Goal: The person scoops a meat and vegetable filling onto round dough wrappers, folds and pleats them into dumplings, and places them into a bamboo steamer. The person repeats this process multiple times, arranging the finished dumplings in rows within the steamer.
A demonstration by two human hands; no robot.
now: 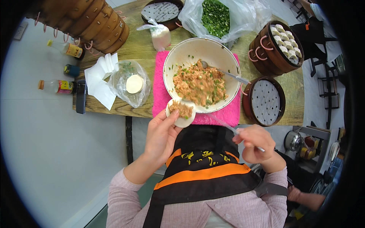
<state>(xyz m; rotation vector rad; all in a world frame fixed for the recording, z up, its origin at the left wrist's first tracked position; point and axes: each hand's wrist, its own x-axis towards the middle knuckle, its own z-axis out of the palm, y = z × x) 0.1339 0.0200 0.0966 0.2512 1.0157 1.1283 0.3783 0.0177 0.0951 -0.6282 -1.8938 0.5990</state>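
Note:
My left hand (162, 134) holds a round dough wrapper (184, 123) at the near rim of the bowl, thumb on its face. Minced filling (182, 109) with green bits lies on the wrapper. In my right hand (256, 142) is a thin metal utensil (223, 124), blurred, its far end reaching toward the wrapper. A white enamel bowl (182, 48) holds more minced filling (196, 82) with chopped greens. Inside it rests a metal spoon (235, 77), handle over the right rim. Left of the bowl, a stack of round wrappers (134, 84) sits on a clear plastic bag (119, 72).
Bamboo steamers (97, 25) rise at the back left. Wrapped dumplings (285, 41) fill a steamer (265, 57) at right, near a lined steamer (266, 102). Chopped scallions (216, 18) fill a bag behind the bowl. A pink towel (161, 85) lies underneath. Bottles (65, 86) stand left.

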